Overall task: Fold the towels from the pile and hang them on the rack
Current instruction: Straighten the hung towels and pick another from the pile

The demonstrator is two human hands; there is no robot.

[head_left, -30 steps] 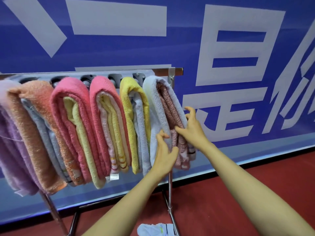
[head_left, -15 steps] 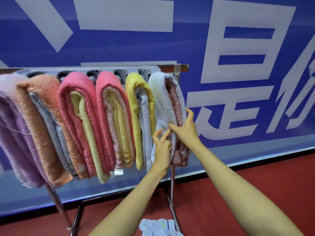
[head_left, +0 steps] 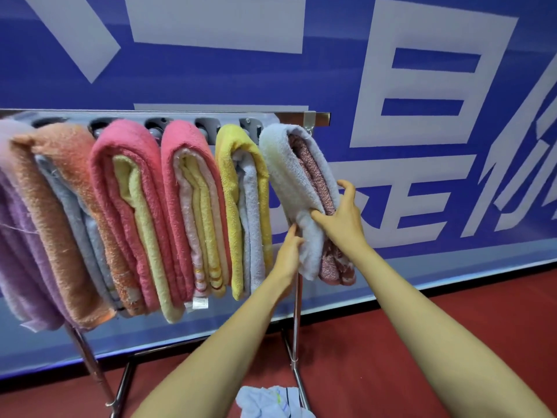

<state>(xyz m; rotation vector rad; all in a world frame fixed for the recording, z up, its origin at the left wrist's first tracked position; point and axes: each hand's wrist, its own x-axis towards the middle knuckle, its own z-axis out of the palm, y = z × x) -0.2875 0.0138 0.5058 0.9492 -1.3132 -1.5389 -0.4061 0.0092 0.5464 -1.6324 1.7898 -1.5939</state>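
- Red floor [head_left: 422, 342]; behind it a blue banner [head_left: 346, 70] with large pale characters fills the wall.
- Metal rack [head_left: 313, 117] stands in front of the banner: horizontal top bar, thin upright post at its right end, splayed legs below.
- Row of folded towels draped over the bar, left to right: lilac, orange towel [head_left: 60, 206], two pink ones wrapped round yellow, a yellow towel [head_left: 233, 191], then at the bar's right end a white towel [head_left: 289, 176] folded round a dusty-pink one.
- Small pile [head_left: 271, 402] of pale cloth on the floor near the foot of the right post.
- Left hand [head_left: 287, 251]: arm reaching up from below, fingers curled round the near-left edge of the white towel's lower part, pinching it.
- Right hand [head_left: 340, 218]: arm extended from lower right, thumb raised and apart, fingers pressed into the fold, gripping the white and pink layers together.
- White towel hangs across the bar, long axis running downward, lower end tilted rightward away from the yellow towel; folded crown at top, loose ends pointing at the floor.
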